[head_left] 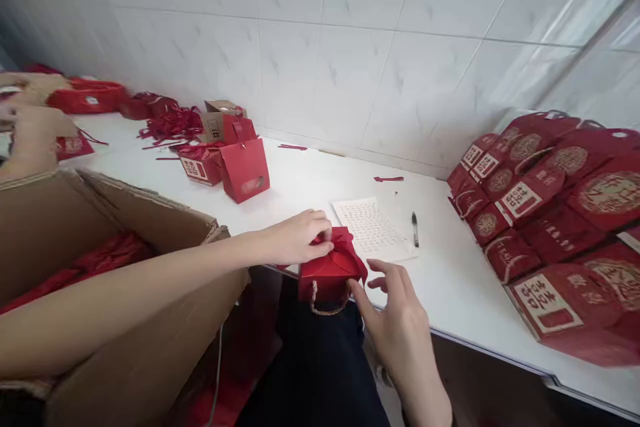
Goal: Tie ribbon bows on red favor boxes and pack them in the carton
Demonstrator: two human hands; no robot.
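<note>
A small red gift box [325, 288] with a twisted rope handle [327, 311] stands at the table's front edge, just above my lap. Across its top runs a red ribbon [344, 240], gathered near the middle, with a tail hanging on the right side. My left hand [303, 237] reaches over from the left, thumb and fingers pinched on the ribbon. On the other side, my right hand [397, 303] has its fingers curved and apart; its thumb tip is at the box's right front corner. Whether that thumb presses on the box is unclear.
Behind the box lie a printed sheet [373, 227] and a pen [415, 229]. Many red gift boxes [545, 213] are stacked at right. An open carton [165, 320] stands at left, near red boxes [245, 170] and loose ribbons [173, 123]. Another person's hands [37, 120] work at far left.
</note>
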